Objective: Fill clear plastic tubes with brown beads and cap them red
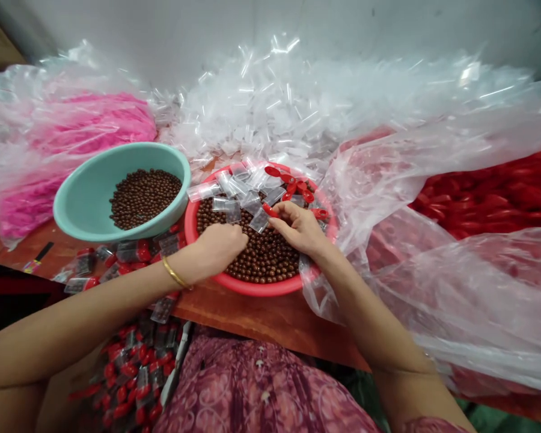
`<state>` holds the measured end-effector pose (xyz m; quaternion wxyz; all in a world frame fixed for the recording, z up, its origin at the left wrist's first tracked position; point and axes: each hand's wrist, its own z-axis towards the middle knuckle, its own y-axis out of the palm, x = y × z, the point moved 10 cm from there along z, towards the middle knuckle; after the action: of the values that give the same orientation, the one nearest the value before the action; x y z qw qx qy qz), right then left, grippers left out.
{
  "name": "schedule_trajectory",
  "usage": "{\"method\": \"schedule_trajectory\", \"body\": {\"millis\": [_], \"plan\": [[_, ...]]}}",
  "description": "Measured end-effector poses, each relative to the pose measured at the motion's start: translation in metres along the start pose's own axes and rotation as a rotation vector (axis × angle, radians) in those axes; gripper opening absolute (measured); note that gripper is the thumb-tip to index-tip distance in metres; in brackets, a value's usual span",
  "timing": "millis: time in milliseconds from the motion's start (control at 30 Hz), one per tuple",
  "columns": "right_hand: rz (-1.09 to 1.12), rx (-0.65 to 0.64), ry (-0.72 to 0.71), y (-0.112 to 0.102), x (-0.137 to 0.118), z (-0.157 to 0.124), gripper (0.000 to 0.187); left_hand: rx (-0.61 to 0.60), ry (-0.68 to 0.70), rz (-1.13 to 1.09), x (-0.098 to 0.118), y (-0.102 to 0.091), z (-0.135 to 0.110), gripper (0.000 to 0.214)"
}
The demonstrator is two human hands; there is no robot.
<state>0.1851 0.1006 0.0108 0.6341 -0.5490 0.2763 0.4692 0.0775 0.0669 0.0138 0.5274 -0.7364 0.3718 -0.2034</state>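
Head view: hands [220,248] over beads [270,261] (right [301,228] pinching red piece [269,210])

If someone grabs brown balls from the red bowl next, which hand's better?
Probably the left hand: it's curled right by the brown balls in the red bowl, while the right hand pinches a red cap. Whether the left already holds something is hidden.

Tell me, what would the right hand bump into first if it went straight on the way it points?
Probably the clear plastic tubes on the brown balls, just past the red plastic piece the right hand pinches; its height above them is unclear.
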Motion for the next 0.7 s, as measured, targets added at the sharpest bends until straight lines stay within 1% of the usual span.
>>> {"method": "schedule_trajectory", "body": {"millis": [67, 133, 200, 267, 333, 433, 500, 567, 633, 700], "plan": [[0.016, 0.026, -0.009, -0.003, 0.0, 0.0, 0.012, 0.031, 0.092, -0.047, 0.021, 0.006, 0.013, 0.031], [0.047, 0.04, -0.007, -0.004, 0.002, 0.0, 0.011, 0.097, 0.12, -0.155, 0.03, 0.009, 0.03, 0.03], [0.102, 0.056, 0.004, -0.005, 0.005, -0.001, 0.011, 0.158, 0.087, -0.358, 0.026, 0.013, 0.046, 0.023], [0.178, 0.089, 0.024, -0.008, 0.008, -0.001, 0.011, 0.208, 0.033, -0.675, 0.011, 0.016, 0.056, 0.013], [0.253, 0.146, 0.048, -0.014, 0.009, -0.001, 0.012, 0.247, 0.003, -1.032, -0.004, 0.02, 0.059, 0.007], [0.318, 0.227, 0.062, -0.023, 0.008, -0.002, 0.014, 0.288, 0.001, -1.445, -0.02, 0.02, 0.05, 0.013], [0.328, 0.25, 0.063, -0.025, 0.007, -0.002, 0.015, 0.292, 0.015, -1.654, -0.023, 0.019, 0.038, 0.019], [0.32, 0.236, 0.074, -0.023, 0.008, -0.002, 0.015, 0.284, 0.035, -1.832, -0.022, 0.019, 0.026, 0.026], [0.291, 0.197, 0.086, -0.018, 0.01, -0.002, 0.013, 0.289, 0.074, -1.928, -0.019, 0.02, 0.016, 0.032], [0.244, 0.166, 0.074, -0.015, 0.011, -0.002, 0.009, 0.328, 0.101, -1.91, -0.019, 0.02, 0.009, 0.036]]}}
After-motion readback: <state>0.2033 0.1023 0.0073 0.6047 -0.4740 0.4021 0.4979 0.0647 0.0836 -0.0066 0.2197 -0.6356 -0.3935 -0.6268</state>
